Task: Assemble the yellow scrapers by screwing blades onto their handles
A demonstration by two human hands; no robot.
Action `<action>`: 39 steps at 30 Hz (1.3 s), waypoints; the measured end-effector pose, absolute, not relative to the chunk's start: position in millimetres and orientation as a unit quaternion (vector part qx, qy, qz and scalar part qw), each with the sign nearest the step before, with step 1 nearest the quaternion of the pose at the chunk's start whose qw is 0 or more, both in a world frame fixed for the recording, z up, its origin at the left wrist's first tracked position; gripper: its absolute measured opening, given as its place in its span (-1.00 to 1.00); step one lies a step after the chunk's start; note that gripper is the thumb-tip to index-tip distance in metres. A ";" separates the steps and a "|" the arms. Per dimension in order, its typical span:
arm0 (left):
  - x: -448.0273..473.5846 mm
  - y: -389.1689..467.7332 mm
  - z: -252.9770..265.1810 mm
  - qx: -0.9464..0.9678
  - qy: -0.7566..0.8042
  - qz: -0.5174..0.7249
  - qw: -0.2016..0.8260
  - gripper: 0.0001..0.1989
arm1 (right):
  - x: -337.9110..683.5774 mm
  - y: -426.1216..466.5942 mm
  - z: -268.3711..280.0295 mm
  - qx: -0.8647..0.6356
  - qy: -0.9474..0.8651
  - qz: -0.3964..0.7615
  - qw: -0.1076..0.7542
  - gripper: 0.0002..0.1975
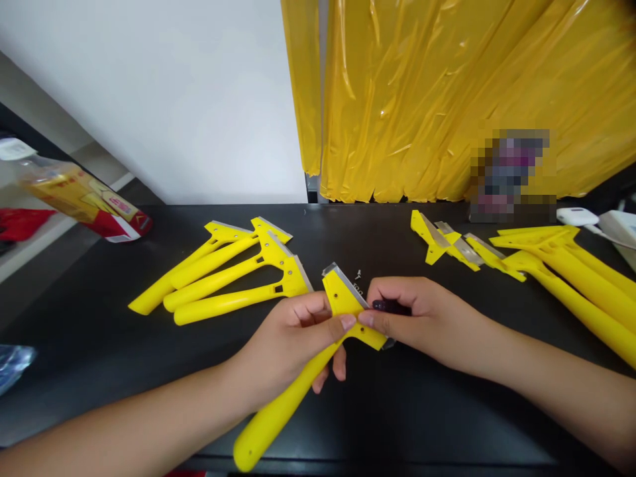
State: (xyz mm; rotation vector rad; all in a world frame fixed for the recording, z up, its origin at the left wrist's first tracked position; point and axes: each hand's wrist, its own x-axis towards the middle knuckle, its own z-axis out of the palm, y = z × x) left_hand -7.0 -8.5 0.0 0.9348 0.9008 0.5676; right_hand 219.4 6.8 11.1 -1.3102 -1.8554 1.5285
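Observation:
My left hand (pixel 303 334) grips a yellow scraper (pixel 288 404) at its neck, thumb on the front of the head. The scraper lies slanted, its handle end toward me and its bladed head pointing away. My right hand (pixel 422 308) pinches the right part of that head between thumb and fingers. A dark tool handle (pixel 392 307) is tucked in the right hand; its far end is hidden. Beyond the head, several small screws (pixel 358 273) lie on the black table (pixel 422 411). Two dark screw holes show in the head's yellow face.
Several bladed yellow scrapers (pixel 218 268) lie at left. At right are yellow head pieces with metal blades (pixel 442 238) and yellow handles (pixel 556 265). A bottle (pixel 84 199) leans at far left. A white case (pixel 577 216) and a blurred-out object (pixel 511 175) stand at back right.

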 end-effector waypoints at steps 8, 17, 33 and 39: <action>-8.3 -8.3 3.6 0.437 0.420 0.266 0.749 -0.79 | 225.6 9.8 18.1 -0.441 -0.677 0.542 0.232 -0.70; -8.3 -8.8 3.0 0.438 0.412 0.270 0.752 -0.79 | 225.0 7.2 17.8 -0.446 -0.675 0.542 0.227 -0.76; -7.3 -10.0 -1.2 0.399 0.413 0.266 0.774 -0.76 | 223.5 10.0 18.5 -0.451 -0.665 0.573 0.165 -0.72; -6.0 -11.6 -0.5 0.398 0.418 0.271 0.770 -0.77 | 221.8 11.2 17.3 -0.445 -0.660 0.580 0.172 -0.72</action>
